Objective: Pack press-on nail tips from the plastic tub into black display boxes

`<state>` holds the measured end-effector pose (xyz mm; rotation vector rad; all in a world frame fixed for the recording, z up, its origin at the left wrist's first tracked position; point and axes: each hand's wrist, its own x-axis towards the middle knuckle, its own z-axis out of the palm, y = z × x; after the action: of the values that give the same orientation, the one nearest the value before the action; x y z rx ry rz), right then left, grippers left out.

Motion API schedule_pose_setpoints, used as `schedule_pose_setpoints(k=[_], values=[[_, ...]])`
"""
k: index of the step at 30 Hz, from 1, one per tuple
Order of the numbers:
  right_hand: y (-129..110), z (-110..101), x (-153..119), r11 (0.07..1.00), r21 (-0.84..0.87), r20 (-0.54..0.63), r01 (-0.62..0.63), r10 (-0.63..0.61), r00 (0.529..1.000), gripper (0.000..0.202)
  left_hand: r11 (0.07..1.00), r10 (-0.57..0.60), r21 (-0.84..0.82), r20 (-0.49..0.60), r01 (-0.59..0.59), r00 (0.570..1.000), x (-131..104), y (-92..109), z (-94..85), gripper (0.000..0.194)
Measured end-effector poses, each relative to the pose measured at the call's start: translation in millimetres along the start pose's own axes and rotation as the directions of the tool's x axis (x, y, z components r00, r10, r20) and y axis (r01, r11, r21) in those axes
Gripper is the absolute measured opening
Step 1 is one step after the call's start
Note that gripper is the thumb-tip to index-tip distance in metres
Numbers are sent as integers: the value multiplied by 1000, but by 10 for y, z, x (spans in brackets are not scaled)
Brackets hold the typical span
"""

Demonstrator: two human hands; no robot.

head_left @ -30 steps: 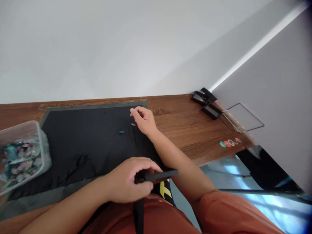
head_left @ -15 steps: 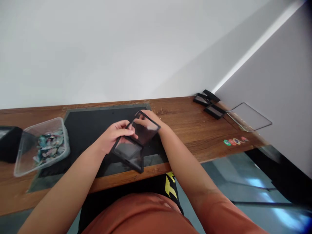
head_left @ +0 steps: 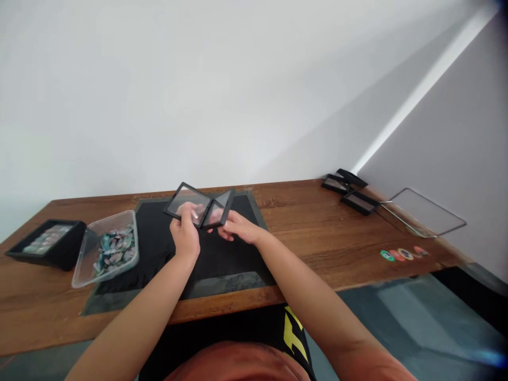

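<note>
Evidently for steadiness, hinged clear-paned case sits between both hands, spread open above far half of mat: left hand clasps one panel, right hand grips other, likely keeping leaves apart. Tub of scraps straddles mat's left edge, probably within easy reach. Versus half second ago, case appears nearer mat's far edge, clear of front border; dark box near left end of table shows more fully.

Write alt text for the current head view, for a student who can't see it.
A person's left hand and right hand hold an open, black-framed clear case above a black mat on a wooden table. To the left sits a clear tub of small pieces; to the right lie colored discs.
</note>
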<state>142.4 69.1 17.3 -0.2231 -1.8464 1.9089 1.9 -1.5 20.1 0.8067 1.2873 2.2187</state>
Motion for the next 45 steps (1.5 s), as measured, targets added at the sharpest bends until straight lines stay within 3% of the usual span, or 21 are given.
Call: schedule_pose_setpoints(k=[3,5,8,11,14,18,22,24,27,29,33,37,39,42,45], values=[[-68,76,-3,999,26,76,32,-34,997,92,988,57,141,54,-64,997,-31,-12,-37,42],[-119,110,-11,998,24,69,60,-62,996,103,970,73,229,21,-76,997,-22,-11,-51,45],[-140,151,-20,997,46,-29,68,-67,997,93,976,18,215,-40,-9,999,11,-12,-51,45],[-94,160,-7,996,79,-194,48,-32,980,70,987,-35,156,-5,36,999,21,-38,-39,39],[-47,134,26,995,49,-379,92,-67,923,55,986,-56,164,90,41,994,-13,-86,-36,37],[-37,101,68,987,-49,-524,154,-157,837,54,973,-67,229,243,10,968,-117,-122,-44,38],[-77,41,75,976,-142,-633,167,-219,743,44,973,-41,222,438,-64,898,-225,-77,-45,39],[-104,-31,65,970,-196,-675,141,-238,699,40,986,-26,155,476,-55,879,-247,-44,-39,39],[-129,-173,43,952,-279,-711,129,-295,638,35,995,-88,84,445,56,891,-212,-12,-31,39],[-129,-260,30,949,-291,-706,122,-299,642,35,986,-165,97,424,137,891,-144,1,-32,39],[-105,-331,16,967,-231,-671,108,-239,702,40,956,-292,161,421,246,859,23,55,-50,39],[-64,-276,28,973,-216,-648,86,-209,732,40,880,-474,303,523,366,709,136,134,-70,49],[-37,-242,41,968,-244,-655,57,-207,727,40,848,-530,348,535,400,658,181,159,-79,49],[0,-246,48,960,-280,-649,6,-194,736,44,835,-550,332,491,439,676,273,173,-101,40],[21,-343,11,891,-439,-616,-119,-202,762,42,835,-548,292,384,466,743,384,150,-138,34]])
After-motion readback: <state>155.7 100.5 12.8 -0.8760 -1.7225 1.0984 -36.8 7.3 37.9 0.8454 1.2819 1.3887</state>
